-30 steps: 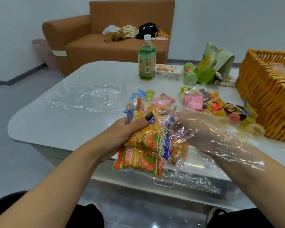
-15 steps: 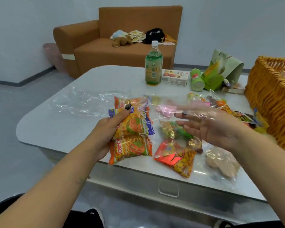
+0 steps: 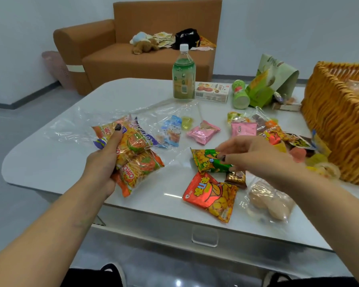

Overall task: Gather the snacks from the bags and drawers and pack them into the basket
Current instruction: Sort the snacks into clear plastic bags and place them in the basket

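My left hand grips a bundle of orange snack packets still partly inside a clear plastic bag that trails over the white table. My right hand pinches a green and yellow snack packet lying on the table. A red and yellow packet, a small brown packet and a clear pack of buns lie near the front edge. The wicker basket stands at the right.
Pink packets, a blue packet and mixed sweets lie mid-table. At the back stand a green drink bottle, a biscuit box, a green tube and a green paper bag. A drawer handle sits below the table edge.
Several packets have dropped out of the clear bag onto the table. My right hand came out of the bag and moved down onto the green packet. My left hand shifted left with the orange packets.
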The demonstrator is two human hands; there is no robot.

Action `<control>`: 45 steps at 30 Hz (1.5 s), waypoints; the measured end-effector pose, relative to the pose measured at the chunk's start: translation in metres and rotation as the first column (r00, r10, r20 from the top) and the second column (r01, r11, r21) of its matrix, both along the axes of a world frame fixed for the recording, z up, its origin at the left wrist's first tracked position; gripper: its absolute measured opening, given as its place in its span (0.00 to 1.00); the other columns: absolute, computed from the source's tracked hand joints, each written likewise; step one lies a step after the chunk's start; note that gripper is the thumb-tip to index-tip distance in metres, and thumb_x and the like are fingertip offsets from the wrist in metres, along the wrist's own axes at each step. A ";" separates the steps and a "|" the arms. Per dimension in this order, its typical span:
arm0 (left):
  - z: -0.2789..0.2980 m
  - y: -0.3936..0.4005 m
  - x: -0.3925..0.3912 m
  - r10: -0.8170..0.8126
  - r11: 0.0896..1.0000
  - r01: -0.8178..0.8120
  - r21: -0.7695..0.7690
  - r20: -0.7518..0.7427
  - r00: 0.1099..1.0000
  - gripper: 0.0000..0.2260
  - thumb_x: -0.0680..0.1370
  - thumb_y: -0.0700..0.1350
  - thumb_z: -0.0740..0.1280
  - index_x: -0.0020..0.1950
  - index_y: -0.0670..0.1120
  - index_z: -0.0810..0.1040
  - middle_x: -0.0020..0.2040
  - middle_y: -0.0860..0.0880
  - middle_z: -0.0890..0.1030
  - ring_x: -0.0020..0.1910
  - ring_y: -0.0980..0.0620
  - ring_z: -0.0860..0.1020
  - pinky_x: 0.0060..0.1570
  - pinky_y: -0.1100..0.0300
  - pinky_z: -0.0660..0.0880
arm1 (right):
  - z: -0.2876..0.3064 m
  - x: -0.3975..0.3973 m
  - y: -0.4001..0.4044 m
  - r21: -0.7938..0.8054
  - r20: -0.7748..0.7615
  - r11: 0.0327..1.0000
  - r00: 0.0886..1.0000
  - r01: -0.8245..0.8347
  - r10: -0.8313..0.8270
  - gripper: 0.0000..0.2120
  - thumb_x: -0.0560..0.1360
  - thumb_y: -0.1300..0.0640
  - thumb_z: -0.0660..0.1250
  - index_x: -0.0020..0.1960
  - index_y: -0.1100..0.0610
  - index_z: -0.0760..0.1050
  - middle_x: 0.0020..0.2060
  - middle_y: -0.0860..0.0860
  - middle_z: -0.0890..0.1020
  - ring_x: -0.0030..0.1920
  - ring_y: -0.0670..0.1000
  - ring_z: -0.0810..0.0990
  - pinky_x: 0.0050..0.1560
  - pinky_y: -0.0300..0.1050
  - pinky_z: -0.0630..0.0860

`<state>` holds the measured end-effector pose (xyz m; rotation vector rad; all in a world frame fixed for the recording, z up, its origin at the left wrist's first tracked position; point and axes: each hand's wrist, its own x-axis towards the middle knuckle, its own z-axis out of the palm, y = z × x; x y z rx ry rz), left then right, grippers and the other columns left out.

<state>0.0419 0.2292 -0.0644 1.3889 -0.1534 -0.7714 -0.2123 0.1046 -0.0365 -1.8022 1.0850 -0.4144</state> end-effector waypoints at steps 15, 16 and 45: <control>0.000 0.004 -0.006 -0.060 0.998 0.058 0.030 0.092 0.994 0.22 0.72 0.58 0.73 0.58 0.44 0.80 0.44 0.47 0.87 0.43 0.48 0.86 0.48 0.50 0.80 | -0.041 0.038 -0.012 -0.342 -0.444 0.934 0.859 0.101 -0.255 0.26 0.69 0.34 0.67 0.46 0.57 0.67 0.38 0.50 0.73 0.41 0.55 0.75 0.28 0.44 0.61; 0.000 0.005 -0.005 -0.062 0.998 0.060 0.027 0.092 0.994 0.21 0.72 0.58 0.72 0.57 0.44 0.80 0.45 0.47 0.87 0.43 0.48 0.85 0.49 0.49 0.80 | -0.041 0.042 -0.013 -0.339 -0.441 0.936 0.862 0.097 -0.249 0.26 0.68 0.34 0.69 0.45 0.57 0.68 0.40 0.51 0.74 0.42 0.55 0.75 0.28 0.44 0.62; 0.009 0.004 -0.025 -0.328 0.939 0.336 -0.073 0.101 0.939 0.24 0.69 0.60 0.66 0.58 0.46 0.80 0.51 0.46 0.86 0.49 0.48 0.85 0.46 0.53 0.82 | 0.009 -0.023 -0.035 0.517 0.656 0.854 0.617 0.052 -0.435 0.14 0.75 0.72 0.61 0.57 0.60 0.75 0.44 0.55 0.85 0.40 0.51 0.85 0.35 0.42 0.81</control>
